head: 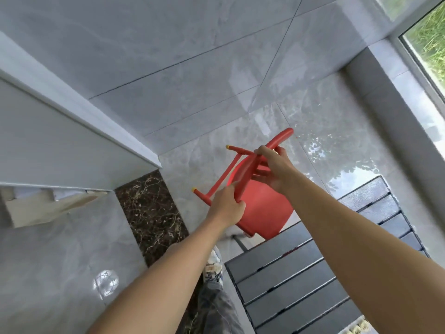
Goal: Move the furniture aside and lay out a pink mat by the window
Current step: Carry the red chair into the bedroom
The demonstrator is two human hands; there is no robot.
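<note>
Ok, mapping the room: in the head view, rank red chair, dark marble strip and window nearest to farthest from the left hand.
1. Red chair, gripped by the left hand.
2. Dark marble strip, on the floor leftward.
3. Window, far upper right.

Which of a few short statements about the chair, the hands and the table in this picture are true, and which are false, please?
1. The left hand and right hand both grip the red chair. True.
2. The chair stands upright. False: it is held tilted, legs pointing sideways.
3. A dark slatted table stands near the window. True.
4. A pink mat lies by the window. False: no mat is in view.
</note>
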